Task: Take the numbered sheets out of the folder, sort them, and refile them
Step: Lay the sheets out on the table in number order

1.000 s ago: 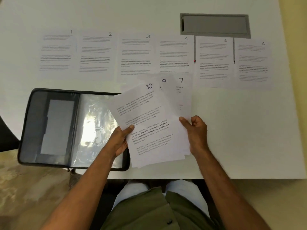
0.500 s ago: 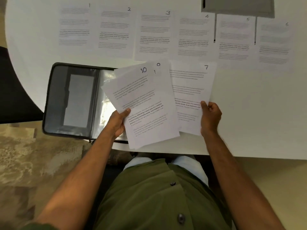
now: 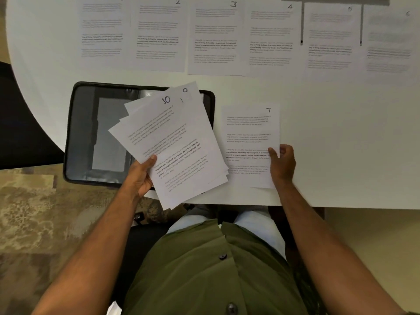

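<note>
Open black folder near the table's left front edge. Above it, fanned stack topped by sheet 10, gripped by left hand. Right hand pinching sheet 7 near the front edge. Sheets 1–6 along the far edge.

White table with a rounded edge at 9 o'clock spans the upper view, a grey recessed panel at 1 o'clock, mottled brown carpet at 8 o'clock
</note>
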Motion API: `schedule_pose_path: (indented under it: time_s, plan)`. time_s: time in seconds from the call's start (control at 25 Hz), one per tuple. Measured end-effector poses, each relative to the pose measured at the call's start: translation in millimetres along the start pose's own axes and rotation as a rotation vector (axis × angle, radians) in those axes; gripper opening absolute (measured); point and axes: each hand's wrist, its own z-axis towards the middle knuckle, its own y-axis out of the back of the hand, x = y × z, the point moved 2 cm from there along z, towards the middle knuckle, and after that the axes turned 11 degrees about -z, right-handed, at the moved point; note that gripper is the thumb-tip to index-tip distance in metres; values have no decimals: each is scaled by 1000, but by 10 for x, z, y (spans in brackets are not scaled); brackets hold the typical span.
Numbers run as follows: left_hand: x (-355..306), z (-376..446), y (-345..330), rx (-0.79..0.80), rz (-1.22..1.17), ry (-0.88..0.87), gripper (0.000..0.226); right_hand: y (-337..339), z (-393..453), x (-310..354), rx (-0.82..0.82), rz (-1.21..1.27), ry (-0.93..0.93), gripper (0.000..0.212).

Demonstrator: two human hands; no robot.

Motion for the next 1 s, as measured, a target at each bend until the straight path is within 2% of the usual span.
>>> schedule_pose_path:
  time_s: [0.12,0.24,0.36,0.48,1.0]
  plan:
    - [24,4,68,-17,-3,4,31,-158,-17,-4,-84,-355,258,71]
    - [39,9,116,-34,-15,11,35,-403,-40,122,69,-538,603,82]
    - [32,21,149,-36,-24,12,33,-677,-57,203,197,-647,768,89]
    - [14,7,181,-29,-36,5,33,-878,-61,286,255,-718,796,90]
    - [49,48,209,-26,-59,43,35,-1068,-136,493,205,-734,768,88]
